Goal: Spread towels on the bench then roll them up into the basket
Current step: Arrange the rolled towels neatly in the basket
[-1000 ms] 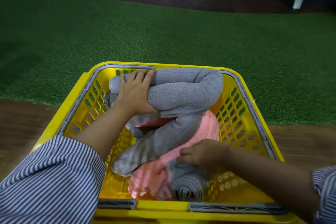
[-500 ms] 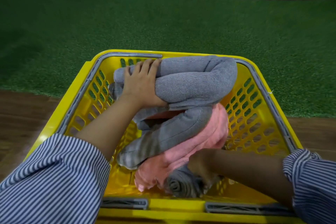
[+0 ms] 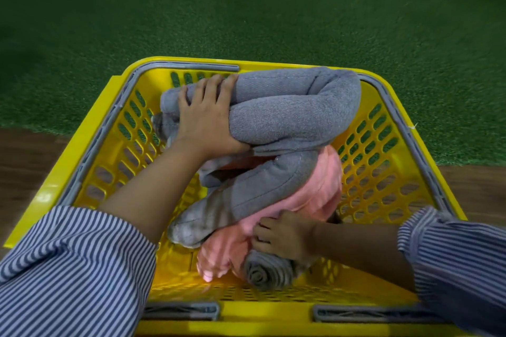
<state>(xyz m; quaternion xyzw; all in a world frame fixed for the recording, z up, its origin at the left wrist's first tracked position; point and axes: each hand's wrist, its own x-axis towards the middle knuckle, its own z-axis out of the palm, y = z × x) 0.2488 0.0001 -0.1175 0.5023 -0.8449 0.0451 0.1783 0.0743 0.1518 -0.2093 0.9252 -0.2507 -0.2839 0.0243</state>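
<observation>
The task appears to be near its end. Several rolled towels are already packed inside the yellow basket (image 3: 82, 150): a large grey towel roll (image 3: 295, 109) is bent double across the far half, a second grey roll (image 3: 246, 200) lies slantwise beneath it, a pink towel (image 3: 315, 194) is tucked under these toward the right, and a small, tightly coiled grey roll (image 3: 267, 272) is seen end-on at the near side. No towel is seen left outside the basket, and no counter is in view, so whether more remain to be spread cannot be told.

The left hand (image 3: 205, 117) is laid flat, fingers spread, on the left end of the large grey towel roll, which is being pressed down. The right hand (image 3: 279, 238) is curled over the near rolls, where pink cloth and the small grey roll meet; a fold seems to be pinched, though the exact cloth is hard to make out.

What is left is judged to be only the settling of the bundle, since the large roll rises to the rim (image 3: 186, 65) and may spring up.

Green turf (image 3: 246, 22) lies beyond the basket, a wooden floor (image 3: 24, 156) at both sides. Striped sleeves (image 3: 68, 268) cover the near corners.
</observation>
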